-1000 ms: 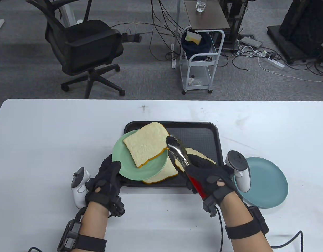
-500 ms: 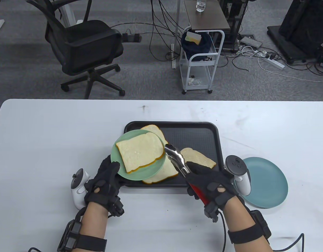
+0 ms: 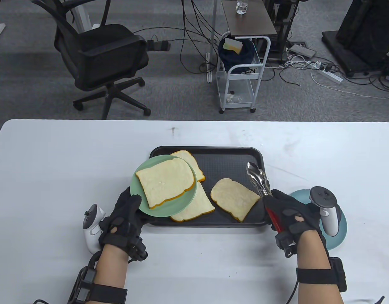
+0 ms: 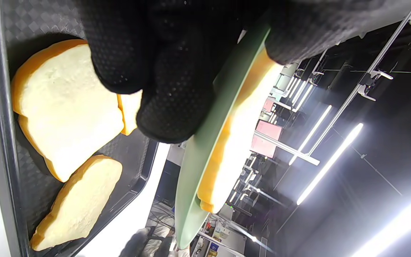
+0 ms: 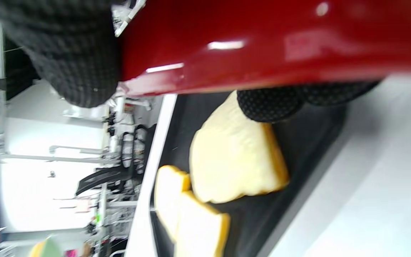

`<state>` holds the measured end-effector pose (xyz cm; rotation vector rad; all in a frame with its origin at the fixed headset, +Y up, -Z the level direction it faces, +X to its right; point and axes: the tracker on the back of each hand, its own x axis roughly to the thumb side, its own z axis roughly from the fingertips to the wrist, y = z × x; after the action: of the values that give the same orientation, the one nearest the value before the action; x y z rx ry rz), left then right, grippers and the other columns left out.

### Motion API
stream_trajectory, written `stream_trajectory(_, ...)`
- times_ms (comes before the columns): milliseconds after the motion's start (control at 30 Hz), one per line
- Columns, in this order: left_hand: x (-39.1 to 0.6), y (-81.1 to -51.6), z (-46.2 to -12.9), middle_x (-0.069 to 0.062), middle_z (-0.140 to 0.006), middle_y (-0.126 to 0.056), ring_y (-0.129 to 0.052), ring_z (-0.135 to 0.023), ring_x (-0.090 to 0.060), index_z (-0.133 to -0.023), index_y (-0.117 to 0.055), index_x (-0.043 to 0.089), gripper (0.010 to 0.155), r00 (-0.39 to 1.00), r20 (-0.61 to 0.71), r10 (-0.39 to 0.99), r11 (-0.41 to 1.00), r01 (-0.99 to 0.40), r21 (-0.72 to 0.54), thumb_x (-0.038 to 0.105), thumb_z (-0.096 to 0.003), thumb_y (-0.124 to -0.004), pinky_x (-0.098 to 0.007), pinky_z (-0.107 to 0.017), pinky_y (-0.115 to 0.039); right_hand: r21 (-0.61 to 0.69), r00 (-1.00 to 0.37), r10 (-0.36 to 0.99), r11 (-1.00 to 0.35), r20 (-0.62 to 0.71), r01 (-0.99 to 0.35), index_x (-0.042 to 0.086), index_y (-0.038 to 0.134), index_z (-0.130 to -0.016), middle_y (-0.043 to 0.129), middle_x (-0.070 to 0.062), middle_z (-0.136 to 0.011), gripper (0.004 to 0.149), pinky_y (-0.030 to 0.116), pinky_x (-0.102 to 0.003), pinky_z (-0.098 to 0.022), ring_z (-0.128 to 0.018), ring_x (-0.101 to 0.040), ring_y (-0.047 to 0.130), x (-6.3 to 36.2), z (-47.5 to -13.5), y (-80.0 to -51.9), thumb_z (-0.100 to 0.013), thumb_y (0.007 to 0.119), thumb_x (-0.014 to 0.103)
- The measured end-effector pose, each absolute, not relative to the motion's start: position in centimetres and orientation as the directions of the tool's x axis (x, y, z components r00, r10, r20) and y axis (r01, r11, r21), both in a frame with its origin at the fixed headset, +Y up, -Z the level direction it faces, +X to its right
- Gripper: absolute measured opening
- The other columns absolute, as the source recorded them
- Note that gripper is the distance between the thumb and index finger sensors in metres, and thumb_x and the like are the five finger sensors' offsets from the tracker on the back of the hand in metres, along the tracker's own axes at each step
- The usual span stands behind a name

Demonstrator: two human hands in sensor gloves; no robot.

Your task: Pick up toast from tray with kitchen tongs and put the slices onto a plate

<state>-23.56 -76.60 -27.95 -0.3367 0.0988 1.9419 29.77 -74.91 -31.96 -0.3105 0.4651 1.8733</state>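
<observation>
My left hand (image 3: 131, 205) grips the near rim of a green plate (image 3: 185, 202), holding it over the left end of the black tray (image 3: 213, 149). One toast slice (image 3: 166, 185) lies on the plate. In the left wrist view my fingers (image 4: 162, 71) curl under the plate's edge (image 4: 205, 142). Three slices lie on the tray: one in the open (image 3: 234, 198), and two partly under the plate (image 3: 196, 207) (image 3: 194, 163). My right hand (image 3: 287, 213) grips the red handle (image 3: 274, 218) of the metal tongs (image 3: 259, 179). Their tips hang empty over the tray's right edge.
A blue plate (image 3: 341, 229) sits on the white table (image 3: 55, 177) at the right, mostly covered by my right hand and its tracker. Beyond the table's far edge stand an office chair (image 3: 99, 60) and a small white cart (image 3: 241, 72).
My right hand has swung the tongs from the green plate's edge to the tray's right side, baring the slice there. The toast has settled flat on the plate, which shifted slightly left.
</observation>
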Motion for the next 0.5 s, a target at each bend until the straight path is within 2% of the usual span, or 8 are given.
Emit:
stream_trajectory(100,-23.6,-76.6,-27.9,-0.003,-0.103,-0.076,-0.110,-0.060,-0.022,-0.103,-0.037,0.038,0.063,-0.355,-0.279,0.892,-0.391,-0.917,-0.083,0.049,-0.0531,-0.074,-0.042,-0.057,-0.087,0.215,-0.403,0.768,-0.341,-0.498,-0.915,0.008,0.051,-0.109,0.076,-0.027,-0.092,0.085,0.087,-0.053,-0.037,-0.056,-0.044,0.098,30.7,-32.0,-75.9,-0.048,0.084,0.058)
stream_trajectory(133,-23.7,-76.6,-27.9,-0.003,-0.103,-0.076,-0.110,-0.060,-0.022,-0.103,-0.037,0.038,0.063,-0.356,-0.279,0.892,-0.391,-0.917,-0.082,0.049,-0.0532,-0.074,-0.042,-0.057,-0.087,0.227,-0.419,0.745,-0.352,-0.519,-0.908,0.008,0.051,-0.109,0.076,-0.033,-0.090,0.085,0.087,-0.053,-0.037,-0.056,-0.044,0.098,30.8,-32.0,-76.1,-0.048,0.084,0.057)
stream_trajectory(167,-23.7,-76.6,-27.9,-0.003,-0.103,-0.076,-0.110,-0.060,-0.022,-0.103,-0.037,0.038,0.063,-0.356,-0.279,0.892,-0.391,-0.917,-0.081,0.048,-0.0531,-0.074,-0.042,-0.057,-0.087,0.260,-0.451,0.718,-0.369,-0.530,-0.892,0.008,0.050,-0.110,0.075,-0.027,-0.092,0.086,0.087,-0.053,-0.037,-0.057,-0.044,0.097,30.9,-32.0,-76.3,-0.048,0.083,0.058)
stream_trajectory(200,-23.7,-76.6,-27.9,-0.003,-0.103,-0.076,-0.110,-0.060,-0.022,-0.103,-0.037,0.038,0.063,-0.356,-0.278,0.892,-0.391,-0.917,-0.081,0.048,-0.0531,-0.074,-0.042,-0.057,-0.087,0.270,-0.459,0.707,-0.371,-0.538,-0.888,0.008,0.050,-0.110,0.075,-0.033,-0.091,0.085,0.087,-0.053,-0.037,-0.057,-0.044,0.097,31.0,-32.0,-76.4,-0.049,0.083,0.058)
stream_trajectory(333,-23.8,-76.6,-27.9,-0.003,-0.103,-0.076,-0.110,-0.059,-0.022,-0.103,-0.037,0.038,0.063,-0.359,-0.275,0.892,-0.394,-0.916,-0.083,0.049,-0.0530,-0.074,-0.042,-0.057,-0.087,0.319,-0.533,0.643,-0.428,-0.550,-0.846,0.007,0.051,-0.110,0.075,-0.033,-0.090,0.086,0.087,-0.053,-0.036,-0.056,-0.044,0.098,30.7,-32.0,-76.2,-0.048,0.083,0.058)
stream_trajectory(433,-23.8,-76.6,-27.9,-0.003,-0.103,-0.076,-0.110,-0.060,-0.022,-0.103,-0.037,0.038,0.063,-0.360,-0.275,0.892,-0.395,-0.915,-0.083,0.049,-0.0531,-0.074,-0.042,-0.057,-0.087,0.343,-0.538,0.635,-0.415,-0.555,-0.843,0.007,0.053,-0.109,0.077,-0.033,-0.089,0.084,0.088,-0.053,-0.035,-0.054,-0.044,0.099,30.7,-31.9,-76.3,-0.049,0.083,0.057)
stream_trajectory(467,-23.8,-76.6,-27.9,-0.003,-0.103,-0.076,-0.110,-0.059,-0.022,-0.103,-0.037,0.038,0.063,-0.359,-0.274,0.892,-0.394,-0.915,-0.083,0.049,-0.0531,-0.074,-0.042,-0.057,-0.087,0.354,-0.538,0.635,-0.405,-0.553,-0.843,0.007,0.053,-0.109,0.078,-0.028,-0.090,0.084,0.088,-0.052,-0.035,-0.054,-0.044,0.099,30.7,-31.9,-76.4,-0.048,0.083,0.057)
stream_trajectory(500,-23.8,-76.6,-27.9,-0.003,-0.103,-0.076,-0.110,-0.059,-0.022,-0.103,-0.037,0.038,0.063,-0.360,-0.274,0.892,-0.394,-0.915,-0.083,0.049,-0.0531,-0.074,-0.042,-0.057,-0.087,0.367,-0.535,0.634,-0.390,-0.558,-0.845,0.007,0.055,-0.109,0.079,-0.029,-0.088,0.083,0.089,-0.052,-0.034,-0.053,-0.042,0.101,30.8,-31.9,-76.6,-0.049,0.083,0.057)
